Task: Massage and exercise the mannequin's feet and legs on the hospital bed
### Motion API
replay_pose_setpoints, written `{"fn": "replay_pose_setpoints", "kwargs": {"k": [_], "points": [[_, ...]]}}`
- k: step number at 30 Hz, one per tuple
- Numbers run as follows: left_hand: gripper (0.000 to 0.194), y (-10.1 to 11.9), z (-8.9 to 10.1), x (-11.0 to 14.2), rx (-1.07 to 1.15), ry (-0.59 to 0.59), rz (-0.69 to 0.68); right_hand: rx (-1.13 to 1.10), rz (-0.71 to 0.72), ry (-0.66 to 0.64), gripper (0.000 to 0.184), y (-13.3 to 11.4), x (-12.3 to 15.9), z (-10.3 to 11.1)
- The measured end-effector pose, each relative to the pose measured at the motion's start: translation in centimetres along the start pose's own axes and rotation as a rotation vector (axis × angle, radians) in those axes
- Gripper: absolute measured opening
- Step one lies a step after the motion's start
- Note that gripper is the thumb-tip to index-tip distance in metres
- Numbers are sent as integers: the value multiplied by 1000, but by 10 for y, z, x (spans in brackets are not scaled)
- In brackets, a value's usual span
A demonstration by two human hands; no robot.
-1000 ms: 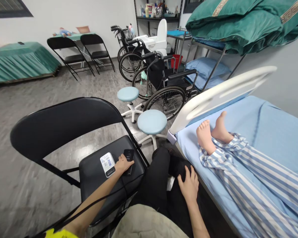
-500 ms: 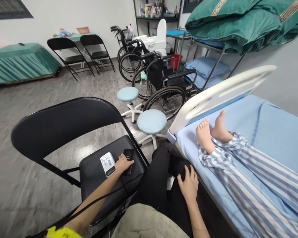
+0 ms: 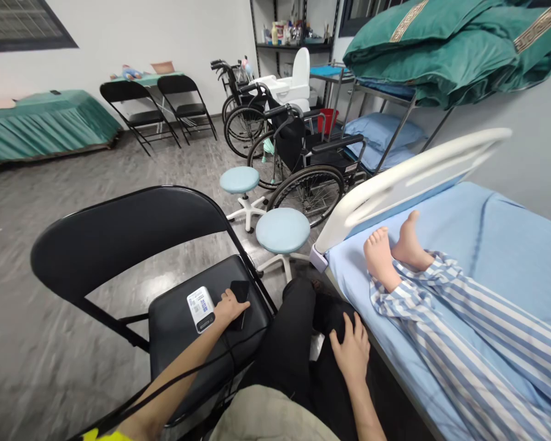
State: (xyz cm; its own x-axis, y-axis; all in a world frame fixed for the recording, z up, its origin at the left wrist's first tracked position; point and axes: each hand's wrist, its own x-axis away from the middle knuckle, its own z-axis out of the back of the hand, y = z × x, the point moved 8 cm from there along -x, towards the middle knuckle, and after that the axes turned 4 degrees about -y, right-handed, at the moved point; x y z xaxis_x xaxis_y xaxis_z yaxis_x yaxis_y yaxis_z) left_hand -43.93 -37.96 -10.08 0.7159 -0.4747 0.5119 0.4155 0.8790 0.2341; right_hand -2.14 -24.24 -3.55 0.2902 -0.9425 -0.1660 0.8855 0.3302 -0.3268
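Left fingers (image 3: 233,300) pressed together, lying over black smartphone (image 3: 240,290) on folding-chair seat (image 3: 177,343): light, stiff, slippery, best taken by long edges; right hand (image 3: 350,350) spread on knee (image 3: 333,312) right of seat

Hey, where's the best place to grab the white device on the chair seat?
Pinch the long edges of the white device from above, coming in from the right, where your left hand lies beside it. It lies flat on the chair seat, and its slim oblong shape should suit a thumb-and-finger hold.
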Motion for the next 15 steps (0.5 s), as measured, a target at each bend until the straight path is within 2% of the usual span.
{"fn": "replay_pose_setpoints", "kwargs": {"k": [6, 11, 15], "points": [[89, 5, 5, 3, -55, 25, -1, 55, -13, -30, 54, -2, 0, 3], [93, -2, 6, 4, -16, -80, -9, 107, -23, -61, 52, -4, 0, 5], [81, -6, 8, -2, 19, -106, -59, 106, -29, -70, 52, -5, -1, 6]]}}
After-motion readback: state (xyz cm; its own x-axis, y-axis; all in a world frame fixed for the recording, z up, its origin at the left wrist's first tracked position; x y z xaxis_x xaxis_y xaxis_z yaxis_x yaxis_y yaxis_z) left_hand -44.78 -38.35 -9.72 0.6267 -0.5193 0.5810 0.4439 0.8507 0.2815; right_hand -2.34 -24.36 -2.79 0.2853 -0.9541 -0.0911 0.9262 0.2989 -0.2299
